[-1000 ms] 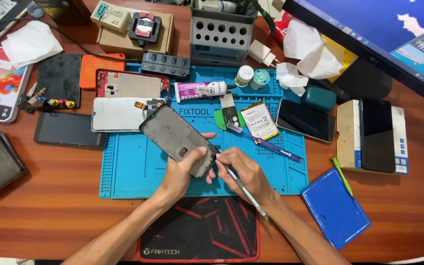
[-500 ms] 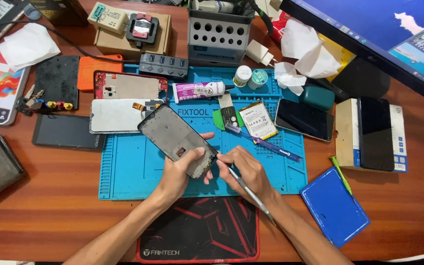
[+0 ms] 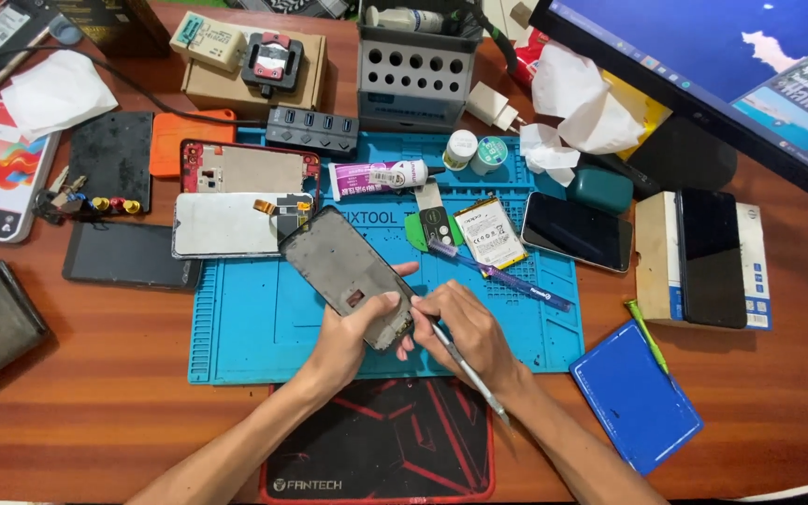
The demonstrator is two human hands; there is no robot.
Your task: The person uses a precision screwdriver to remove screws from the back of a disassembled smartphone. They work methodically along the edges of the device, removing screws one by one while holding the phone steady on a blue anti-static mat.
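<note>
Near the front edge of the blue repair mat [image 3: 264, 327], the left hand [image 3: 353, 337] is closed on the lower end of a grey phone frame [image 3: 353, 273], thumb over the face and fingers wrapped beneath, so the frame slants up and away to the left over the mat. The right hand [image 3: 465, 327] has its grip closed pen-fashion on a thin metal tool [image 3: 465, 367], whose tip meets the frame's lower corner just beside the left thumb. Such a frame looks light, thin and stiff but likely to flex or crack if twisted, so it is best held by its long edges or a corner, away from any cut-outs, as the left hand does. The tool is slim and smooth and could slip toward the fingers. Just beyond the frame's far end lie a white phone panel [image 3: 226, 224] with a small flex ribbon and a red-rimmed phone body [image 3: 245, 168], leaving little room that way. To the right sit a battery [image 3: 490, 232], a purple pry stick [image 3: 502, 274] and a dark phone [image 3: 577, 231]. Open room lies on the mat's left half and on the black-and-red pad [image 3: 376, 440] on the counter [image 3: 95, 421].
</note>
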